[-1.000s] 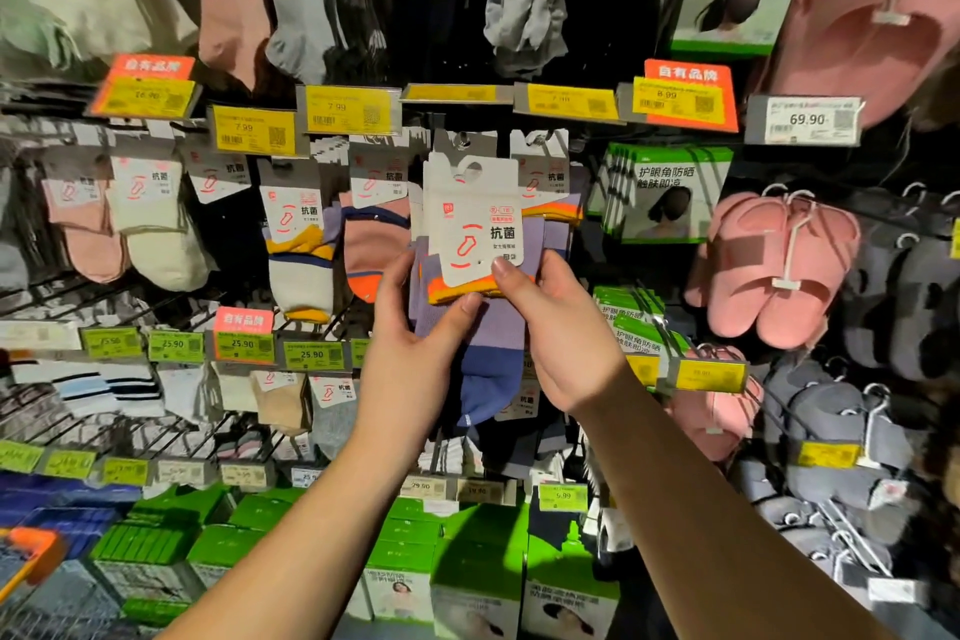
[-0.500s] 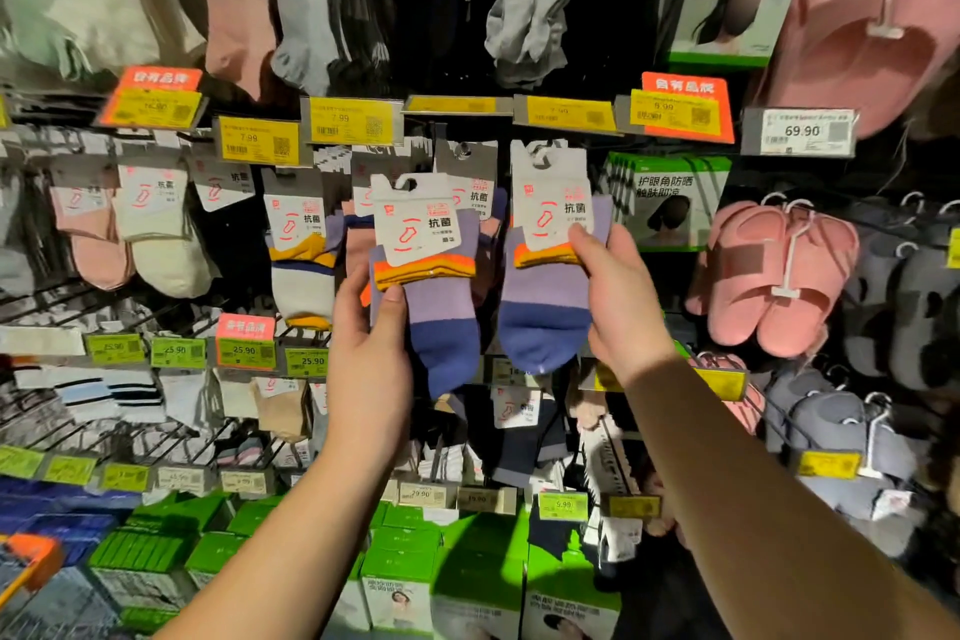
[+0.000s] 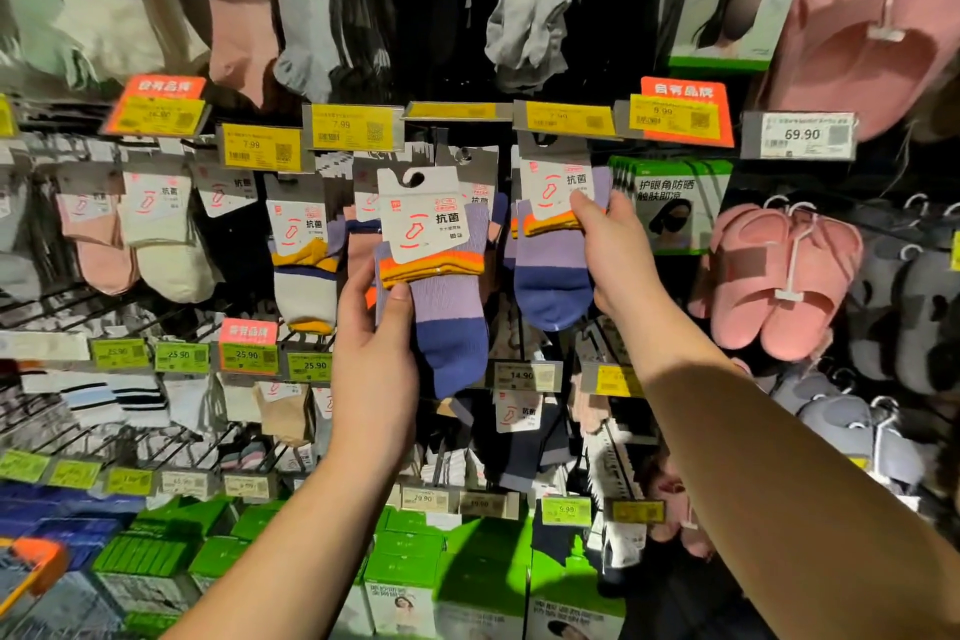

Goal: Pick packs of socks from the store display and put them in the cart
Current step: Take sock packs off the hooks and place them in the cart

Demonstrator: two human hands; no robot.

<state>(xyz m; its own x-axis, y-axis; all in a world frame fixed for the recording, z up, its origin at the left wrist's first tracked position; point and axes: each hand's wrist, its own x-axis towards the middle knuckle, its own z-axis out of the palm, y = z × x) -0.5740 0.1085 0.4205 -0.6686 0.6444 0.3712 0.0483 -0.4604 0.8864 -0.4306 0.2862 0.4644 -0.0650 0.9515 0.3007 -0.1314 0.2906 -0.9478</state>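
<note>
Holding one sock pack [image 3: 434, 276] off the rack, the left hand [image 3: 374, 353] has its thumb on the front and its fingers tucked behind. This pack looks free: the hole in its card top has no hook in it.

The right hand [image 3: 618, 260] is closed on a second pack [image 3: 556, 244], thumb on the card, fingers round the right side. This one hangs under a yellow price tag [image 3: 569, 120]. Its card top goes up behind that tag, so I cannot tell if it is on the peg or off it.

So the picking step is in hand, I think. One pack is out and the other is half way. Next, the right hand would need to pull its pack toward the person, straight along the peg, until the hole slips off. Then both packs go down and to the left, where a bit of orange, maybe the cart handle [image 3: 41, 564], peeks in at the near left corner. I cannot be sure it is the cart.

Both packs look the same: soft knit socks, folded flat, with an orange band, a pale purple middle and a dark blue toe. A stiff white card wraps the top. The socks will bend and flop, so holding near the card is best.

Pink slippers [image 3: 779, 276] hang to the right. Green boxes [image 3: 415, 572] sit low and near.
</note>
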